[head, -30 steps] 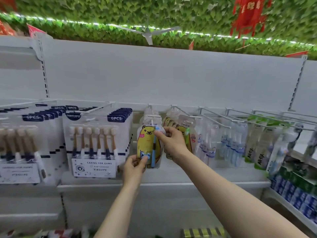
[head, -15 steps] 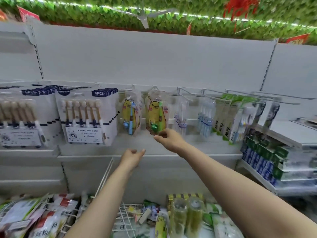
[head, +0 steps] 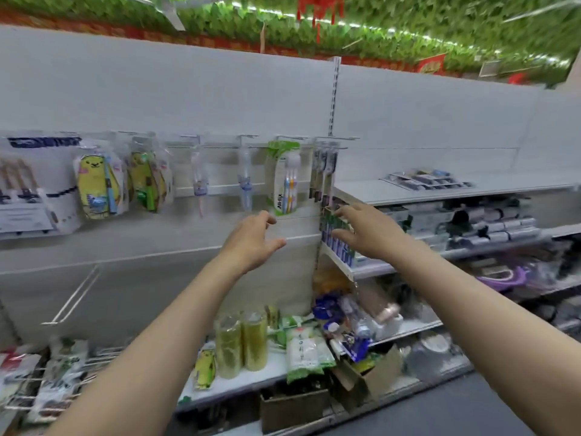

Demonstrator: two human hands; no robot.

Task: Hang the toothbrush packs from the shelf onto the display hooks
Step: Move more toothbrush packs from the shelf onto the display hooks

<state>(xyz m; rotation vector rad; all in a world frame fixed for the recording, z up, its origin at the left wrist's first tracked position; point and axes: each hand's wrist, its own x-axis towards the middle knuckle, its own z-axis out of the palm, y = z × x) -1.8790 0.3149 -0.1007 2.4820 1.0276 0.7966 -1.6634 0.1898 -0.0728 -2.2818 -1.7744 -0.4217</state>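
Two yellow bear toothbrush packs (head: 99, 184) (head: 147, 180) hang from display hooks at the left. Further right hang clear packs (head: 200, 180) (head: 245, 180), a green-and-white pack (head: 284, 180) and dark packs (head: 325, 171). Several dark toothbrush packs (head: 427, 179) lie flat on the upper right shelf (head: 361, 191). My left hand (head: 253, 240) is held out empty with spread fingers below the green pack. My right hand (head: 367, 231), also empty and spread, hovers in front of blue and green boxes (head: 338, 243) at the shelf corner. Another yellow pack (head: 204, 368) lies on the bottom shelf.
Large white multipacks (head: 28, 190) hang at far left. Bare hooks (head: 75, 294) jut out at lower left. The bottom shelf (head: 239, 380) holds green-capped jars (head: 240, 344), bagged goods and a cardboard box (head: 294, 407). Right-hand shelves carry dark boxed goods (head: 490, 221).
Both hands let go of the yellow bear pack, which now hangs on its hook. My view swung right, and both hands moved right toward the shelf corner.
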